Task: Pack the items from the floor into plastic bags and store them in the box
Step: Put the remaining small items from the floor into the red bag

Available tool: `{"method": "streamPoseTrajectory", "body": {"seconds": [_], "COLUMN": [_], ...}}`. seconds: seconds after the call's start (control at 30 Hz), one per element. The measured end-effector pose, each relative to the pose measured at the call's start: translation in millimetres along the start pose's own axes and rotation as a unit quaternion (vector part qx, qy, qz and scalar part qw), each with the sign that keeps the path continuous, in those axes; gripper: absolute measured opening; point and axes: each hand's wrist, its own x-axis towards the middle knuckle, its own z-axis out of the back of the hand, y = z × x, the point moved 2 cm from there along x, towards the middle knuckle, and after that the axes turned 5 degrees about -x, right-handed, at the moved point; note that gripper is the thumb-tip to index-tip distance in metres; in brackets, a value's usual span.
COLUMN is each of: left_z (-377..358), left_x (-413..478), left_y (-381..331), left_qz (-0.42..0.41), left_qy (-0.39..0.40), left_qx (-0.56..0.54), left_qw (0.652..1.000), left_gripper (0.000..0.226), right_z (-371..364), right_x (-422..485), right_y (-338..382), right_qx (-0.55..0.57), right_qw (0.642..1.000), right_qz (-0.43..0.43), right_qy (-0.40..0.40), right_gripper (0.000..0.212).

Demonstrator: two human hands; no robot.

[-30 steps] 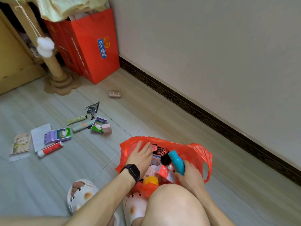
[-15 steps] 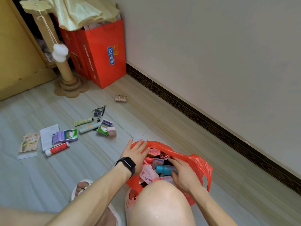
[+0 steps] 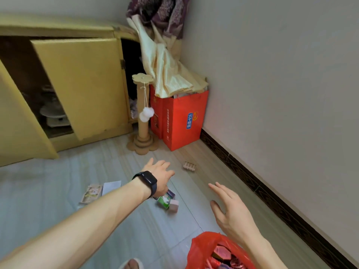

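Head view — crinkly red plastic bag [image 3: 202, 247] (boxy packs [image 3: 221, 253] inside) on smooth tiles [image 3: 58, 191].

Soft even daylight, slight blur, wide-angle edge distortion

Floor [image 3: 58, 191]: pale grey-green wood-grain planks, turning warmer beige along the right wall.
Right wall [image 3: 281, 74]: plain off-white, softly and evenly lit.
Skirting [image 3: 250, 181]: dark brown band with a patterned relief, running along the foot of that wall.
Cabinet [image 3: 58, 26]: low, yellow, against the far wall — its door [image 3: 81, 84] stands open, pale round shapes [image 3: 55, 115] dim inside.
Corner: cream and purple-patterned curtain [image 3: 165, 65] drapes onto red paper bags [image 3: 184, 121]; a cardboard scratching post [image 3: 143, 131] with white pom-poms [image 3: 146, 114] stands just beside them.
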Motion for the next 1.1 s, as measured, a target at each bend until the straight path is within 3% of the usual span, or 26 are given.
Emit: {"method": "streamPoseTrajectory", "body": {"seconds": [0.13, 0.3, 0.47, 0.67, 0.8, 0.9, 0.97, 1.1], "left_z": [-36.3, -130.2, -214.6, -249.0, -258.8, -262.9, -260.8, -273.4], "left_x": [-7.5, -3.0, 24.8, 99.3, 153.4, 168.8, 160.9, 120.4], "left_y": [55.9, 65.6, 45.5, 32.4, 21.2, 12.0, 7.9, 12.2], "left_qz": [0.097, 0.147, 0.122, 0.054, -0.034, -0.020, 0.007, 0.008], "left_qy": [0.032, 0.064, 0.108, 0.065, 0.061, 0.070, 0.034, 0.110], "left_qx": [-0.064, -0.163, -0.176, -0.127, -0.029, -0.043, -0.029, -0.065], "left_qw": [0.993, 0.974, 0.971, 0.988, 0.997, 0.996, 0.999, 0.992], "left_gripper": [0.067, 0.079, 0.094, 0.113, 0.101, 0.073, 0.059, 0.063], "right_z": [-23.4, -101.4, -191.8, -265.0, -290.7, -295.6, -295.8, -288.8], "right_x": [49.4, 89.9, 117.8, 133.7, 133.6, 138.8, 139.2, 131.1], "right_y": [17.8, 9.3, -16.7, -37.0, -44.0, -48.1, -48.1, -45.3], "right_qx": [-0.014, -0.045, -0.101, -0.129, -0.080, -0.056, -0.042, -0.009], "right_qw": [0.999, 0.988, 0.961, 0.939, 0.956, 0.963, 0.963, 0.951], "right_qz": [0.026, 0.036, 0.020, 0.015, -0.024, -0.069, -0.088, -0.138], "right_qy": [0.030, 0.140, 0.256, 0.317, 0.281, 0.254, 0.250, 0.278], "right_gripper": [0.053, 0.056, 0.063, 0.073, 0.064, 0.056, 0.046, 0.038]}}
